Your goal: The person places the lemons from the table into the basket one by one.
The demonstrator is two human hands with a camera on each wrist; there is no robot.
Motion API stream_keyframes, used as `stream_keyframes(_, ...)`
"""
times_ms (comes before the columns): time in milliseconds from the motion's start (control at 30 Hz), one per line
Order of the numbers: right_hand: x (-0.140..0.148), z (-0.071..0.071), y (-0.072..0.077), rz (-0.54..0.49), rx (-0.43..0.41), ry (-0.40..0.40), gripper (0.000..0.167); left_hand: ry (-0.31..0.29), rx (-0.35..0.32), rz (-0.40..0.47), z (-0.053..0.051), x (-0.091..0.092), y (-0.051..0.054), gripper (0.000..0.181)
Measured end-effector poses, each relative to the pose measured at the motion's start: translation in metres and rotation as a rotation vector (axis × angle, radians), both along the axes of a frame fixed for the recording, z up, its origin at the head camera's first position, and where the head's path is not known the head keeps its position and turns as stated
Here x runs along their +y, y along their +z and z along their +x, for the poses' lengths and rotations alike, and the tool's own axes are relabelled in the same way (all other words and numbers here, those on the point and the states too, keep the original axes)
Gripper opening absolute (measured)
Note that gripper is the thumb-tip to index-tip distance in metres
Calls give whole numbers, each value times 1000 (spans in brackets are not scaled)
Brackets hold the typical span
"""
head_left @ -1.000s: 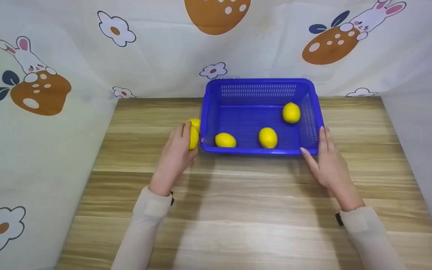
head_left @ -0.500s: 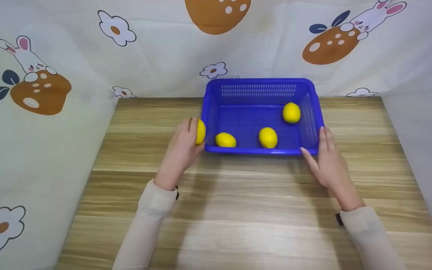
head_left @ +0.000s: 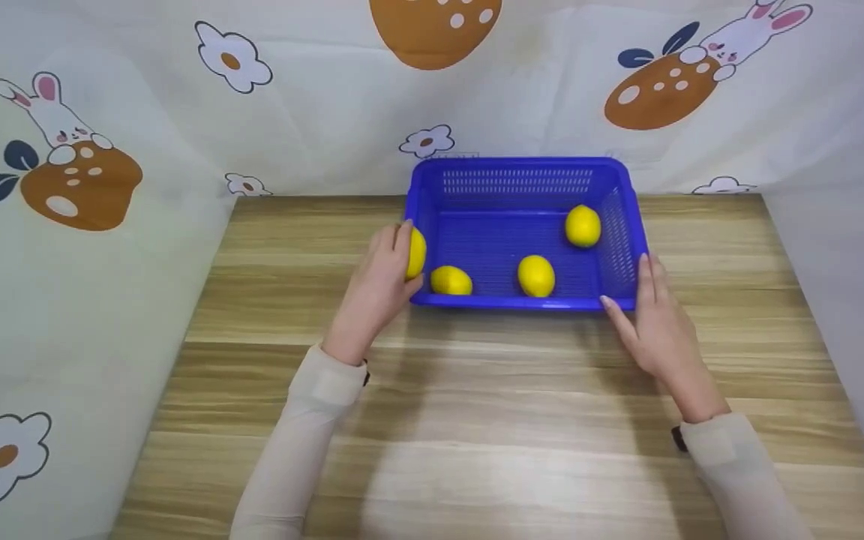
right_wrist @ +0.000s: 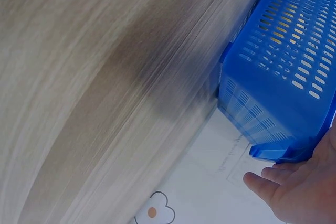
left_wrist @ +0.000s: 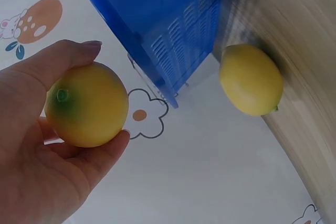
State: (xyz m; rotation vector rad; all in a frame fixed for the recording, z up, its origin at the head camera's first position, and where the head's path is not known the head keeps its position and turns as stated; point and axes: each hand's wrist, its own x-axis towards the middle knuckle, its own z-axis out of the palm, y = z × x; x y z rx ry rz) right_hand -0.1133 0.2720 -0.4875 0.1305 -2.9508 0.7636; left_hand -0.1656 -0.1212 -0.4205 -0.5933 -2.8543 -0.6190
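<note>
My left hand (head_left: 376, 289) grips a yellow lemon (head_left: 417, 253) at the left rim of the blue plastic basket (head_left: 492, 238). In the left wrist view, thumb and fingers curl around this lemon (left_wrist: 89, 106), its greenish stem end showing. A second lemon (left_wrist: 252, 80) lies on the table outside the basket; in the head view my left hand hides it. Inside the basket are three lemons, one at the front left (head_left: 451, 280), one front middle (head_left: 536, 276) and one back right (head_left: 583, 226). Against the basket's front right corner rests my right hand (head_left: 661, 330), fingers extended.
Beneath everything is a wood-grain table (head_left: 507, 420). Pale cloth (head_left: 312, 112) printed with rabbits and flowers hangs behind the basket and at both sides. The basket's back stands close to that cloth.
My left hand has moved right and slightly away from me with the lemon, from beside the basket to its left rim. The right hand and basket look nearly still.
</note>
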Motion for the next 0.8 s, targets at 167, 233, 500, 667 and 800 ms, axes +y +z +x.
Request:
stream_keyframes(167,0,0,-1,-3,20,1,89,-12,-33,-28,-6,8,1,75)
stream_keyframes(233,-1,-1,-2,-1,24,2,89,-11,-43,-49,-9,11,2,76)
stream_keyframes(500,0,0,0,6,7,-3,90,-35,-54,-65,-20,19,3,77)
stream_keyframes(667,0,1,0,10,-3,-8,90,-44,-99,-83,-27,24,4,78)
stream_keyframes(800,0,1,0,11,-13,-13,90,-59,-110,-89,-32,27,5,78)
